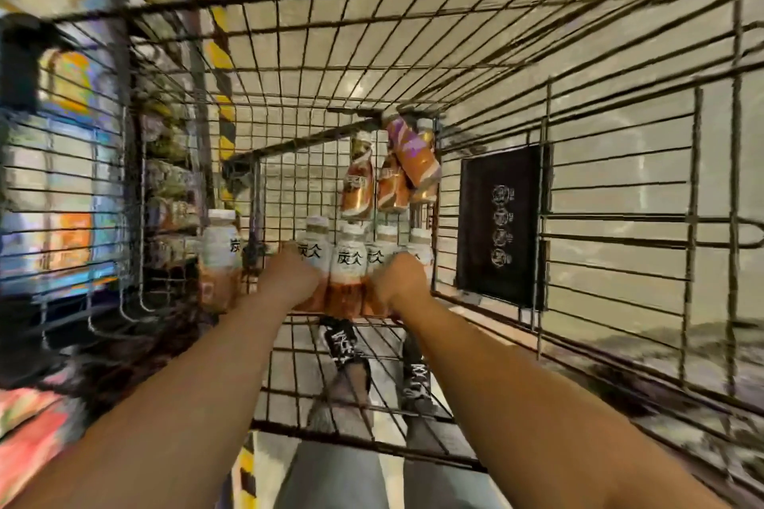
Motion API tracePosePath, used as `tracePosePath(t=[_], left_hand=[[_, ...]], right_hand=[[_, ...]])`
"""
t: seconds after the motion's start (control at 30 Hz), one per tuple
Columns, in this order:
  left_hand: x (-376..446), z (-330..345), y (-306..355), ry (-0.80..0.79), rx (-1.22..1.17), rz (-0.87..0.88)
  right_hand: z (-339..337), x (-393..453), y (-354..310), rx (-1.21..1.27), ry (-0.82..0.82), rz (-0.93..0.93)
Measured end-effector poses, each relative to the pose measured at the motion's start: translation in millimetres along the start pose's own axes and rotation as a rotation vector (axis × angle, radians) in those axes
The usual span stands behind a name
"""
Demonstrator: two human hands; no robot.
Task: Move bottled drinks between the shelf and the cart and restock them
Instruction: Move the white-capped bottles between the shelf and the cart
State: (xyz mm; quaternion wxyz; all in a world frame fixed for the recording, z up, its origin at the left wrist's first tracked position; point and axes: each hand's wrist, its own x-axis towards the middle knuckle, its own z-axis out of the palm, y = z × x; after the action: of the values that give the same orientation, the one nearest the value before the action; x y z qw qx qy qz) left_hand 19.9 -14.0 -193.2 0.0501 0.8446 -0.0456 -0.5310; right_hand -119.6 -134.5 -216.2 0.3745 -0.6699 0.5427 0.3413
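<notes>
Both arms reach forward, left hand and right hand curled.

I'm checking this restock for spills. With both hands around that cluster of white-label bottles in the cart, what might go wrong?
The left hand and right hand squeeze a row of white-label bottles only from the sides, so a middle one may slip out. Lifting could knock the orange bottles lying just beyond. The image is blurred, so grip detail is unclear.
</notes>
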Motion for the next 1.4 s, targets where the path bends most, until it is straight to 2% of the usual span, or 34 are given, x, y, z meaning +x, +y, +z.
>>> tracePosePath(t=[0.27,0.53,0.7,0.93,1.17,1.4], left_hand=[[22.1,8.1,3.8,0.052,0.005,0.084],[23.8,-16.0,-13.6,0.122,-0.035,0.087],[1.5,-36.0,-13.2,0.216,-0.191,0.149],[-88.3,-75.9,-2.9,0.434,-0.383,0.277],[-228.4,-115.7,-6.5,0.661,-0.539,0.446],[-389.1,-134.4,-22.1,0.912,-0.617,0.524]], right_hand=[[8.7,3.3,-16.2,0.048,0.169,0.099],[20.1,12.9,-15.1,0.232,0.068,0.063],[1.9,-3.1,-6.9,0.257,0.078,-0.02],[-49.9,-71.0,-12.9,0.322,0.184,-0.295],[-143.0,-208.8,-40.7,0.434,0.319,-0.698],[-217.5,-366.0,-53.7,0.48,0.374,-1.059]])
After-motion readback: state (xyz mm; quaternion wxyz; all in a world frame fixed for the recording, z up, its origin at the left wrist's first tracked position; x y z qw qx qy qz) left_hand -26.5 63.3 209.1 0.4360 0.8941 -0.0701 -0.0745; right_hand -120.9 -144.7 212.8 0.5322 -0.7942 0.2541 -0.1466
